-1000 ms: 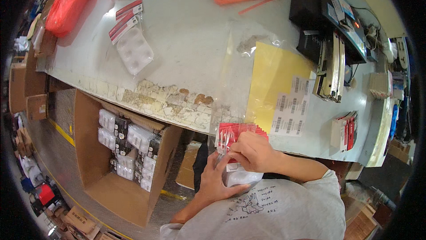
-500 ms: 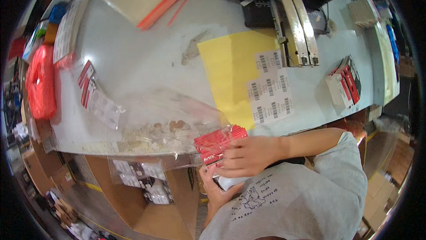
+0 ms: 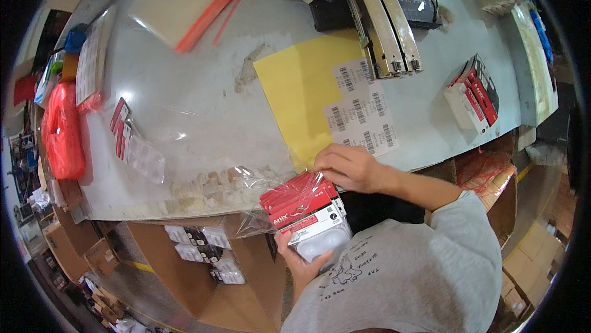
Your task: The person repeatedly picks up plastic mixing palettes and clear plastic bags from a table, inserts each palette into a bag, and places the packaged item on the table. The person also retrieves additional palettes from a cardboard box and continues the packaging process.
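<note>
Head view shows your left hand (image 3: 300, 265) clamped round the red packs (image 3: 301, 205) at lower centre and your right hand (image 3: 349, 168) pinching clear plastic (image 3: 251, 224), so keep the stack square.

Grey short-sleeved shirt (image 3: 425, 271) with black lettering (image 3: 373, 269) and line drawing (image 3: 347, 275)

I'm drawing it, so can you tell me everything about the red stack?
The stack has fanned red-and-white cards and a pale, rounded, plastic-looking tray. It slants beside the table. The left hand grips its tray end; clear film lies over some cards, the right hand at their upper corner.
</note>
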The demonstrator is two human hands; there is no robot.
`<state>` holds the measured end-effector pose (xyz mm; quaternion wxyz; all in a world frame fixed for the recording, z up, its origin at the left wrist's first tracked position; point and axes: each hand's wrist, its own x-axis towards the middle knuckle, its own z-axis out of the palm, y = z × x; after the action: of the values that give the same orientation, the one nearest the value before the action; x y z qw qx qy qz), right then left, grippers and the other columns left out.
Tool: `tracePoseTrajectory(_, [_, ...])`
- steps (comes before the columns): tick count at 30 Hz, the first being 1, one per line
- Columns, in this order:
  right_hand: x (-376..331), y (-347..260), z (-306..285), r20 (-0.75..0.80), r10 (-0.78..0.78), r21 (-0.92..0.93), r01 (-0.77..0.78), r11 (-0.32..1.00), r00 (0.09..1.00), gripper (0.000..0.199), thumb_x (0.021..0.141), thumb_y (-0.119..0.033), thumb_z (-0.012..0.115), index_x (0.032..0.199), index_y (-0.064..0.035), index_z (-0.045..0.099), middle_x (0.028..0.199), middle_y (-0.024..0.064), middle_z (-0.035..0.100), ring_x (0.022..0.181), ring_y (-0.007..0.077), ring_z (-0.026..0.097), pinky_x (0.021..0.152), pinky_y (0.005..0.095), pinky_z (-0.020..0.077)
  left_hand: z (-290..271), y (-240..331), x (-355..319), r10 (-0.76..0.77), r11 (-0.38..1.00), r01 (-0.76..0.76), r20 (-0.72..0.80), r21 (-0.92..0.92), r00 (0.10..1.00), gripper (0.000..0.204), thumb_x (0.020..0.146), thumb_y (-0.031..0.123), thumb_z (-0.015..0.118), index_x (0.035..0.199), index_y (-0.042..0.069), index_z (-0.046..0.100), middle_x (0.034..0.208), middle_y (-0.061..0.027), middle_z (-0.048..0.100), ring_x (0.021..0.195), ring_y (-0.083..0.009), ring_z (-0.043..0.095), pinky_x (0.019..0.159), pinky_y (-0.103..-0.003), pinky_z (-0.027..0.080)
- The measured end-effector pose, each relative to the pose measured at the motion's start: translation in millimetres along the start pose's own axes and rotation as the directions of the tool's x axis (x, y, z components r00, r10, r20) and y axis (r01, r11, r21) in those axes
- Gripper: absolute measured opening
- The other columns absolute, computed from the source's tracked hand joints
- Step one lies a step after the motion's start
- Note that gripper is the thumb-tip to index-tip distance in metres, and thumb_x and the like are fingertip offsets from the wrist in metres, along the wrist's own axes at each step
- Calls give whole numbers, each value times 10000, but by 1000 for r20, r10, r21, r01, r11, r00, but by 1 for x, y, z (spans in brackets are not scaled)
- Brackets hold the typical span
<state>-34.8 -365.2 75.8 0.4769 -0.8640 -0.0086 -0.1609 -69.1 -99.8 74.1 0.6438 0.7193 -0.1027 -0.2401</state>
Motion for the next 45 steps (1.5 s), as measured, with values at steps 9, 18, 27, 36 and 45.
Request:
tracePoseTrajectory(9, [-23, -39, 46, -404, 158, 151, -105, 983, 901, 199, 776, 88, 585, 938, -14, 527, 888, 119, 572, 790, 240, 553, 722, 308, 452, 9, 15, -16, 81, 989, -83, -21, -124, 996, 1061, 575, 65, 824, 1362, 157, 118, 1300, -183, 296, 1188, -309, 379, 978, -461, 345])
tracePoseTrajectory(18, [-19, -28, 31, -354, 56, 45, -43, 998, 934, 251, 742, 104, 568, 958, -17, 525, 870, 124, 578, 773, 275, 574, 704, 337, 467, 18, 28, 5, -195, 956, 181, -39, -232, 980, 1089, 577, 78, 819, 1399, 122, 106, 1297, -169, 318, 1173, -275, 392, 975, -420, 358])
tracePoseTrajectory(27, [-41, -27, 26, -230, -189, 59, 208, 976, 954, 243, 659, 83, 606, 798, -51, 459, 728, 111, 490, 659, 292, 499, 564, 374, 406, 16, 17, 0, -238, 950, 214, -85, -226, 968, 1204, 516, 130, 830, 1422, 162, 38, 1370, -136, 270, 1245, -291, 329, 1038, -441, 288])
tracePoseTrajectory(36, [-26, -19, 43, -213, 230, -14, -239, 971, 949, 173, 779, 27, 636, 936, 7, 565, 797, 130, 562, 667, 268, 572, 575, 333, 478, 7, -16, -17, 23, 978, -37, -70, -204, 997, 1053, 555, 124, 854, 1333, 139, 144, 1304, -163, 275, 1185, -279, 370, 978, -437, 351])
tracePoseTrajectory(45, [-60, -68, 11, 60, 221, -125, -213, 969, 973, 175, 739, -23, 636, 906, -19, 581, 720, 86, 545, 595, 246, 575, 531, 328, 487, 12, -15, -27, 128, 961, -151, -109, -233, 986, 1178, 522, 149, 815, 1386, 223, 19, 1355, -151, 261, 1240, -321, 327, 1015, -508, 323])
